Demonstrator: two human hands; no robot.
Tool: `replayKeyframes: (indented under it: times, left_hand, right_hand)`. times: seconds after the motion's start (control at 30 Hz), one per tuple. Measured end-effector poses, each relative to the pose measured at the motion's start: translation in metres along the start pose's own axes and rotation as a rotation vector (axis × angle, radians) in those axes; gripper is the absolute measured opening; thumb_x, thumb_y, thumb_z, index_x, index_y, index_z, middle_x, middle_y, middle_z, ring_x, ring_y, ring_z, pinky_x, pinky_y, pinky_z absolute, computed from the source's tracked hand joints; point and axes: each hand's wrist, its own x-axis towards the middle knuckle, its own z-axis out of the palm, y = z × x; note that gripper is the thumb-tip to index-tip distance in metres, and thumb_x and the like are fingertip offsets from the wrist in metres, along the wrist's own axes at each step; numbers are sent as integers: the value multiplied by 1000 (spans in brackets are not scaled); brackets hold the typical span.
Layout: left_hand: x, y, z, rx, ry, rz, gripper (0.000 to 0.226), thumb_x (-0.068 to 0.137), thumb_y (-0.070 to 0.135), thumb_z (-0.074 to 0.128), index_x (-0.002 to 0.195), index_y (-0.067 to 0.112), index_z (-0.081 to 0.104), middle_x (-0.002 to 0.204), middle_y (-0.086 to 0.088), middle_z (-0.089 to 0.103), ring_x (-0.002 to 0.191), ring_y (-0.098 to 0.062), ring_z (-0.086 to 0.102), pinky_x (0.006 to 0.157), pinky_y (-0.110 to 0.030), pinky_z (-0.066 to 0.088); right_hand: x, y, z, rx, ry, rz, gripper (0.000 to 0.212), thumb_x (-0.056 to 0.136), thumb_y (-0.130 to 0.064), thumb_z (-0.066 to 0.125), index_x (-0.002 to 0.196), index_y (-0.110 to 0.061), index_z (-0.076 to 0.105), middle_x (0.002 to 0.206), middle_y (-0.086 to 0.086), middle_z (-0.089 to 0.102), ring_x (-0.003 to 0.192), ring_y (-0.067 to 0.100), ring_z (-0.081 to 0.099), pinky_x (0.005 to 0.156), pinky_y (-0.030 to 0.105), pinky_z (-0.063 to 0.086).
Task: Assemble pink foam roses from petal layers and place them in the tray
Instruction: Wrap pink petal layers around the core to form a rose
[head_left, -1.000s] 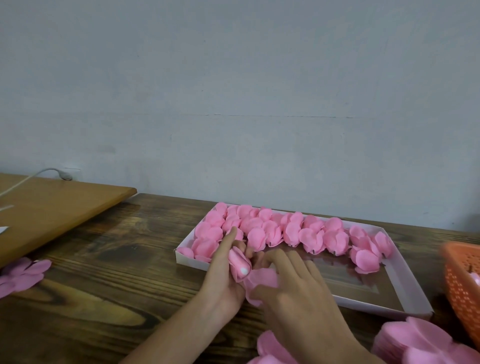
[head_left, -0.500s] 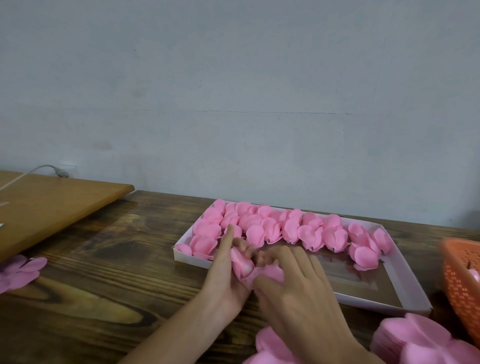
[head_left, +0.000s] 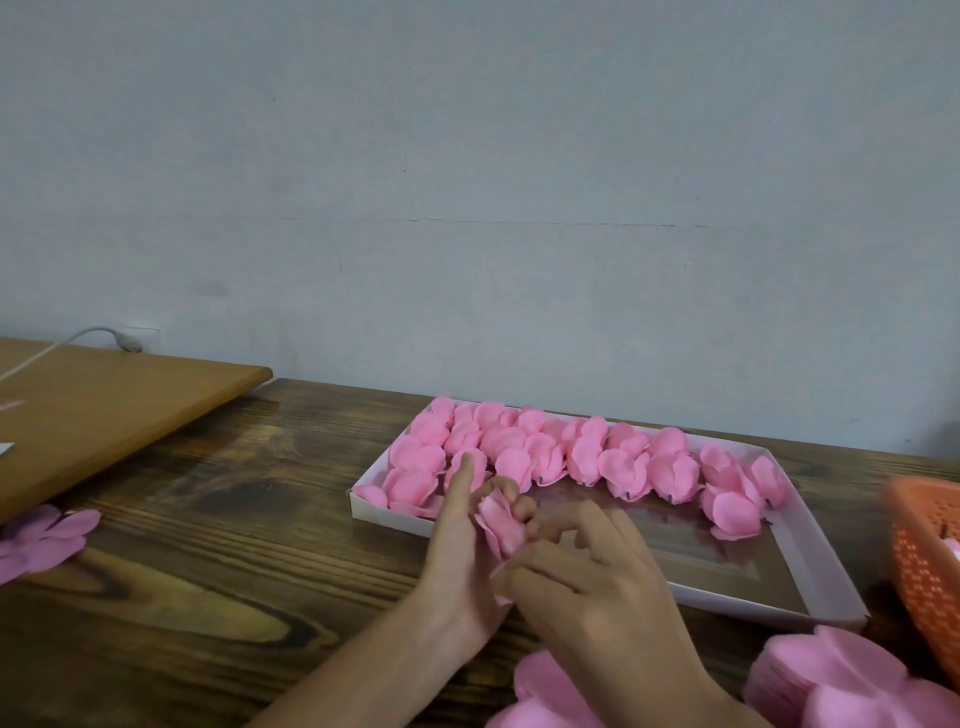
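Tray: far rows filled with finished roses, near half bare; judged roughly half done.
Rose in progress: held over the tabletop at the tray's near-left edge. The left hand is curled round it, forefinger straight, and the right hand pinches its outer petal. Base hidden by fingers.
Petal layers: stacks remaining, cut off below.
Orange basket: contents unclear.

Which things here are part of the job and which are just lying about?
In use: left hand and right hand holding the half-made rose; tray; finished roses in it; petal stacks.
Lying about: orange basket; wooden board; cable.
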Motion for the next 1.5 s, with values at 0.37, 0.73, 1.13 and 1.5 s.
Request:
replayKeyframes:
  times: [0.37,0.73,1.13,1.5]
  left_hand:
    - [-8,-13,3,189,-70,121,63,95,66,45,69,10,50,70,-9,49,62,-20,51,57,-29,44]
    - [-11,-22,0,180,-145,130,57,90,64,57,57,18,65,64,-2,64,66,-17,68,64,-28,57]
    - [-3,-18,-2,365,18,334,61,80,64,69,54,10,56,53,-14,57,51,-24,58,56,-31,54]
    - [8,9,-8,162,277,367,65,74,71,60,39,16,59,51,-9,59,43,-21,62,40,-23,48]
  right_hand:
    - [0,0,3,104,113,178,13,87,-15,77,78,-25,78,74,-6,65,70,23,59,61,35,47]
    - [1,0,-3,203,87,354,37,71,-23,86,100,-29,64,96,-11,44,78,15,53,61,29,46]
    - [7,6,-4,660,-233,1059,78,44,-85,78,103,-49,43,100,-28,65,74,0,70,67,27,53]
    - [8,5,-3,1211,-407,1307,69,60,-18,97,110,-13,50,66,8,67,55,26,65,51,32,55]
